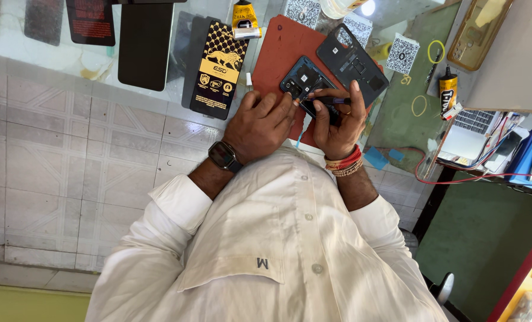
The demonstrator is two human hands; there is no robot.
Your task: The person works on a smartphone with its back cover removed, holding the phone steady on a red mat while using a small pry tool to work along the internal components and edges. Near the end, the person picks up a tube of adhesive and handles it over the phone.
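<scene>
I see the left hand (260, 124) pressed flat-fingered on the opened phone (304, 83), steadying it on the red mat (281, 50); right hand (337, 122) pinching a thin dark tool (331, 100) over the phone's lower part (tip hidden); detached back cover (352, 62) lies just beside, on the worktop (397, 113); glue tube (447, 89) well apart.

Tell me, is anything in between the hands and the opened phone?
No. The left hand rests right on the opened phone, and the right hand holds a thin tool against it. Nothing visible sits between.
</scene>
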